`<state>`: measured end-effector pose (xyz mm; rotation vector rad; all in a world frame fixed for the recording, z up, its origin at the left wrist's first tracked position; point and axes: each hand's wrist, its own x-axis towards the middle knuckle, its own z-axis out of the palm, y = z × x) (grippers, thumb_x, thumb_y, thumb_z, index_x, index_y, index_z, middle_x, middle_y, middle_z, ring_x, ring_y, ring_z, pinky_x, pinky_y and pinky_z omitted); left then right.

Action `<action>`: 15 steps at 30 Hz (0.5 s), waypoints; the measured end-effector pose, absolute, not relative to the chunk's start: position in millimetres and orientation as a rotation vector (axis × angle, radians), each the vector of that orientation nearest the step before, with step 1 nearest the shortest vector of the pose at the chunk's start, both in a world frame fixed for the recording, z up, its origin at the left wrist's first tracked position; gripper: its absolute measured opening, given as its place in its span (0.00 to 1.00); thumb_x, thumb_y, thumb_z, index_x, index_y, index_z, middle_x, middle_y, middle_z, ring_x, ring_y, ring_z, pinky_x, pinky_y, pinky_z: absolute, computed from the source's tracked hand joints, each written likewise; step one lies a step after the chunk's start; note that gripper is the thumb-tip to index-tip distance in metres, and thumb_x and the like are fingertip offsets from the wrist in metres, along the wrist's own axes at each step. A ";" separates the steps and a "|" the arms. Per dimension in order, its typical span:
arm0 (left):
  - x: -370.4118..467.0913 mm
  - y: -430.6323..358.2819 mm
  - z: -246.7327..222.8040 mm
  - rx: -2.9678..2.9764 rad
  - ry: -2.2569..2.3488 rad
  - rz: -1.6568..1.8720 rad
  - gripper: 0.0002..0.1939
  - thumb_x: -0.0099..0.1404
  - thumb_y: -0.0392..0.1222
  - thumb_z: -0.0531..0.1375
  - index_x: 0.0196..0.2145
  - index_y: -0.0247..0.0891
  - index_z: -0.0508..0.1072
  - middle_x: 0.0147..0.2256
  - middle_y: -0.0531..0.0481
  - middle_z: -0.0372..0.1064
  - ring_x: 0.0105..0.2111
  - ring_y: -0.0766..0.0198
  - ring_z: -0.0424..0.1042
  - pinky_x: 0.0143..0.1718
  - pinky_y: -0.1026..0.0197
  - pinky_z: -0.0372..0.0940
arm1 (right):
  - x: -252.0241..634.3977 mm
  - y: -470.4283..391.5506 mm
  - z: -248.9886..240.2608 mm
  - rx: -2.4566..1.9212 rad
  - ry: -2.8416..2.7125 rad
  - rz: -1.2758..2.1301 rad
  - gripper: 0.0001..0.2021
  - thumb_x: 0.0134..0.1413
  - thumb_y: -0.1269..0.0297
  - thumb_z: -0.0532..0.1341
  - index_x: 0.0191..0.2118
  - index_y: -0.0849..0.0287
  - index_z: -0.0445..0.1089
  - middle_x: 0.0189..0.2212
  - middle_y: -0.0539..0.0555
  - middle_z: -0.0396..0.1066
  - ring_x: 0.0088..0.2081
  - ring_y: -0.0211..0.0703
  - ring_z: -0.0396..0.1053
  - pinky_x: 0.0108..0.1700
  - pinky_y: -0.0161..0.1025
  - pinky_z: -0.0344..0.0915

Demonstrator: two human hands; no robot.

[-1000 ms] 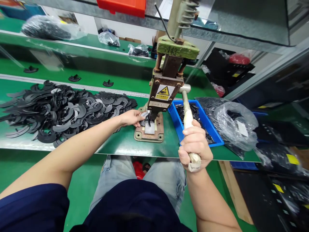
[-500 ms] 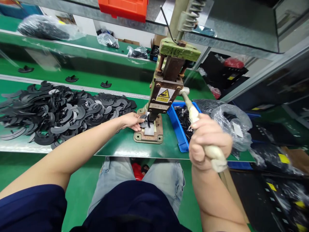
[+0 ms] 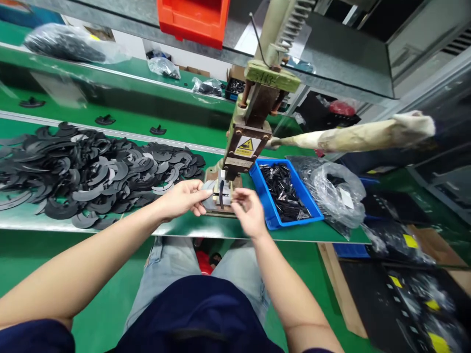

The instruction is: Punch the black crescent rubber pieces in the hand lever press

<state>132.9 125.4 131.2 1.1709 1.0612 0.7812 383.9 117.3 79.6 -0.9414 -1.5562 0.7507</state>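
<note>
At the base of a green hand press [image 3: 253, 117], my left hand [image 3: 184, 198] pinches a grey curved plastic piece [image 3: 209, 187] between thumb and fingers. A dark curved strip [image 3: 221, 193] stands across that piece, under the ram. From the right, my right hand [image 3: 250, 208] reaches in with curled fingers at the far end of the piece; what lies between its fingertips is too small to make out. The press lever [image 3: 353, 137], wrapped in pale cloth, sticks out to the right with no hand on it.
A heap of dark curved pieces [image 3: 99, 171] covers the bench on the left. Right of the press is a blue bin [image 3: 270, 211] of small black parts, beside a clear plastic bag [image 3: 338, 196]. An orange bin [image 3: 193, 22] sits on the shelf above.
My right hand has let go of the lever and come to the press base. The lever has swung up and out to the right. My left hand and the grey piece have shifted slightly toward me.
</note>
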 end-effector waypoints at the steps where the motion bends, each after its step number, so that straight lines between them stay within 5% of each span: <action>1: 135.9 118.7 134.2 1.186 1.054 0.779 0.28 0.60 0.64 0.72 0.31 0.39 0.67 0.22 0.50 0.75 0.22 0.61 0.78 0.24 0.65 0.71 | 374.3 109.4 68.6 -0.948 -1.575 0.827 0.20 0.60 0.51 0.70 0.52 0.55 0.73 0.41 0.55 0.80 0.41 0.42 0.80 0.45 0.41 0.80; 9: 155.4 89.5 144.6 1.288 1.018 0.677 0.25 0.61 0.62 0.71 0.30 0.39 0.67 0.20 0.52 0.72 0.21 0.63 0.76 0.22 0.65 0.69 | 350.4 84.0 55.6 -0.951 -1.446 0.945 0.16 0.61 0.47 0.69 0.39 0.56 0.74 0.38 0.53 0.78 0.39 0.40 0.76 0.46 0.40 0.76; 15: 162.8 88.3 141.0 1.127 0.944 0.608 0.27 0.60 0.64 0.71 0.30 0.39 0.67 0.18 0.51 0.71 0.17 0.63 0.73 0.19 0.67 0.65 | 349.1 71.5 62.5 -0.949 -1.408 0.896 0.13 0.64 0.50 0.66 0.38 0.55 0.72 0.33 0.51 0.75 0.32 0.38 0.72 0.36 0.37 0.71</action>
